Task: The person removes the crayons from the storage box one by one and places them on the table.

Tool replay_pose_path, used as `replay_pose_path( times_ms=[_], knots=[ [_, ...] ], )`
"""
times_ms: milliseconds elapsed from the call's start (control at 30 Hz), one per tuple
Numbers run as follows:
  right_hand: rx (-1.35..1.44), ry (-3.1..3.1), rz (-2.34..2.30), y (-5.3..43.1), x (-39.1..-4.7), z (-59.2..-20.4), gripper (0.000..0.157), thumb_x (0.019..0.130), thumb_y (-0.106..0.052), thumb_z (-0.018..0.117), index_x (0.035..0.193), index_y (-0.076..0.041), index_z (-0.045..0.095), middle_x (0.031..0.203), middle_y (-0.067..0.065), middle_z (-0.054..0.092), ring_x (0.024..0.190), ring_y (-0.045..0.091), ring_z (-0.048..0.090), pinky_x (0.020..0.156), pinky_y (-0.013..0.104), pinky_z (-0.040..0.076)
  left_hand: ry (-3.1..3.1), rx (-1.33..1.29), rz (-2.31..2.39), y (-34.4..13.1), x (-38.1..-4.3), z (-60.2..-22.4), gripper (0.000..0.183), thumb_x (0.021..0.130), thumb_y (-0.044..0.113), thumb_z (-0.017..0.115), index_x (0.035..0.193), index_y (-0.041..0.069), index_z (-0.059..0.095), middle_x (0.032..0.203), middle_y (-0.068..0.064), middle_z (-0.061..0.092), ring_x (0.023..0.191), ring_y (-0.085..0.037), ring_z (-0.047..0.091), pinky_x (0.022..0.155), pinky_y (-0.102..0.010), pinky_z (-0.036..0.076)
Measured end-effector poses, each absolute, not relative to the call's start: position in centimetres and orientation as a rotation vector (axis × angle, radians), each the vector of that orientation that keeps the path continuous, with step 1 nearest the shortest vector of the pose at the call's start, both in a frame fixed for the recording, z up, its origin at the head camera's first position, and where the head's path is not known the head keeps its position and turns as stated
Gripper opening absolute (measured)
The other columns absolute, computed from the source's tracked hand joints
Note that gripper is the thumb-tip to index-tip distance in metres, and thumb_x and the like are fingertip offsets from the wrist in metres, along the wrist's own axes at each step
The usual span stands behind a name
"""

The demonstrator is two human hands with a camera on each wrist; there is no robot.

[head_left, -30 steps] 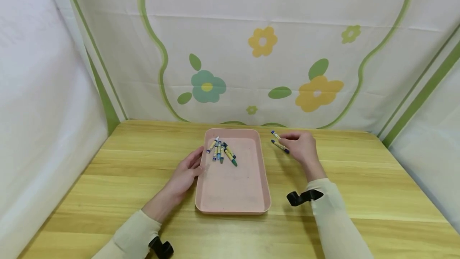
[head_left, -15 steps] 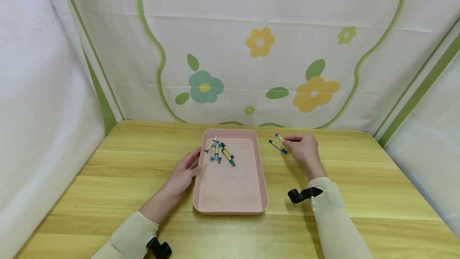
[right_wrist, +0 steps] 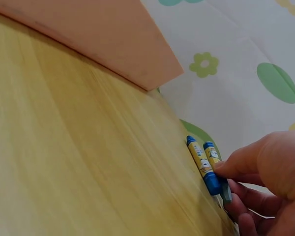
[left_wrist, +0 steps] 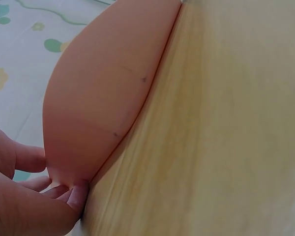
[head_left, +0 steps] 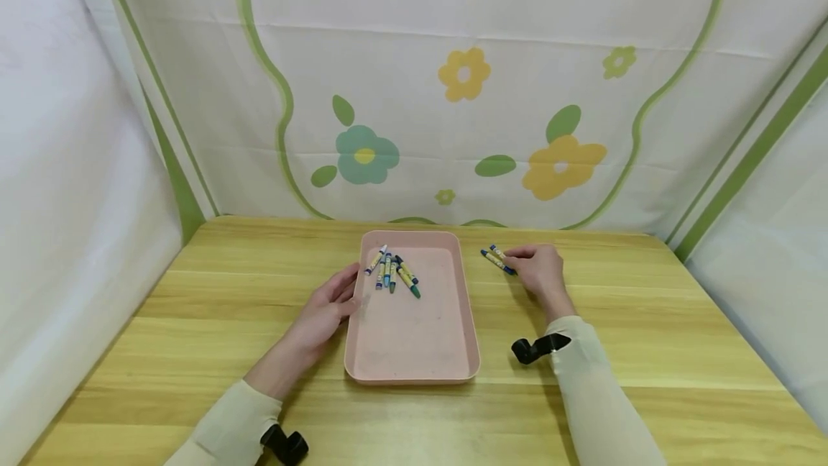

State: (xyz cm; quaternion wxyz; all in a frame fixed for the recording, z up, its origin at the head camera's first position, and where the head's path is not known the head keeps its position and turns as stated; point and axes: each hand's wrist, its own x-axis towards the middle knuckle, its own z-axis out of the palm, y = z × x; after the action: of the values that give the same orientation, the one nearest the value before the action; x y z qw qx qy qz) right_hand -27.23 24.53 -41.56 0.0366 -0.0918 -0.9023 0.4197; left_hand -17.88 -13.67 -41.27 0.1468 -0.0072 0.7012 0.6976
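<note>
In the head view a pink tray (head_left: pixel 414 351) lies on the table. My left hand (head_left: pixel 323 315) holds its left side, the thumb at the rim and other fingers low on the outer wall (left_wrist: pixel 93 108). Several crayons (head_left: pixel 407 279) with yellow wrappers and blue bands are bunched in the tray's far left part. Right of the tray, my right hand (head_left: pixel 542 270) pinches a crayon (right_wrist: pixel 211 151) with a grey-green tip between thumb and fingers. Close beside it, a blue crayon (right_wrist: pixel 201 162) with a yellow wrapper lies on the table, nearly parallel to the held one.
The wooden table (head_left: pixel 213 336) runs back to a white curtain (head_left: pixel 414 92) printed with flowers. More white cloth hangs at the left and right. A black wrist camera (head_left: pixel 540 348) sits on the right sleeve, and another camera (head_left: pixel 284 444) on the left.
My right hand drew the pinched crayon slightly away from the blue one, then brought it back close alongside. The left hand keeps its place at the tray; the view has shifted slightly.
</note>
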Motion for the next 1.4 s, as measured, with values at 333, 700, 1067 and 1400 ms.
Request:
replay_pose_path(
  times_ms=[333, 700, 1067, 1400],
  knots=[
    [-0.298, -2.765, 1.235, 24.79, -27.25, -41.83, 0.024, 0.098, -0.026, 0.074, 0.112, -0.01, 0.085, 0.124, 0.018, 0.078, 0.131, 0.039, 0.065, 0.111, 0.051, 0.051, 2.015, -0.017, 2.011, -13.6, -17.72, -41.19, 0.067, 0.107, 0.0, 0.046, 0.17, 0.01, 0.024, 0.178, -0.013, 0.022, 0.165, -0.035, 0.021, 0.133, -0.053, 0.023],
    [-0.309, -2.796, 1.228, 25.28, -26.98, -41.68, 0.024, 0.099, -0.027, 0.074, 0.114, -0.01, 0.084, 0.123, 0.017, 0.078, 0.128, 0.039, 0.066, 0.107, 0.051, 0.053, 2.022, -0.007, 2.017, -13.09, -17.6, -41.24, 0.067, 0.107, 0.0, 0.046, 0.169, 0.01, 0.024, 0.178, -0.012, 0.022, 0.165, -0.035, 0.022, 0.133, -0.053, 0.024],
    [-0.322, -2.809, 1.297, 25.41, -27.15, -41.62, 0.029, 0.099, -0.029, 0.074, 0.118, -0.009, 0.082, 0.128, 0.019, 0.076, 0.128, 0.037, 0.065, 0.104, 0.045, 0.052, 2.019, -0.003, 2.023, -13.17, -17.75, -41.43, 0.067, 0.107, -0.001, 0.046, 0.169, 0.01, 0.024, 0.178, -0.012, 0.022, 0.165, -0.035, 0.022, 0.133, -0.054, 0.024],
    [-0.299, -2.791, 1.333, 25.26, -26.98, -41.2, 0.033, 0.099, -0.029, 0.072, 0.123, -0.007, 0.08, 0.131, 0.02, 0.074, 0.13, 0.037, 0.063, 0.107, 0.049, 0.052, 2.026, -0.006, 2.019, -13.31, -17.72, -41.48, 0.067, 0.107, -0.001, 0.046, 0.169, 0.01, 0.024, 0.178, -0.013, 0.023, 0.165, -0.035, 0.022, 0.133, -0.054, 0.024]
  ],
)
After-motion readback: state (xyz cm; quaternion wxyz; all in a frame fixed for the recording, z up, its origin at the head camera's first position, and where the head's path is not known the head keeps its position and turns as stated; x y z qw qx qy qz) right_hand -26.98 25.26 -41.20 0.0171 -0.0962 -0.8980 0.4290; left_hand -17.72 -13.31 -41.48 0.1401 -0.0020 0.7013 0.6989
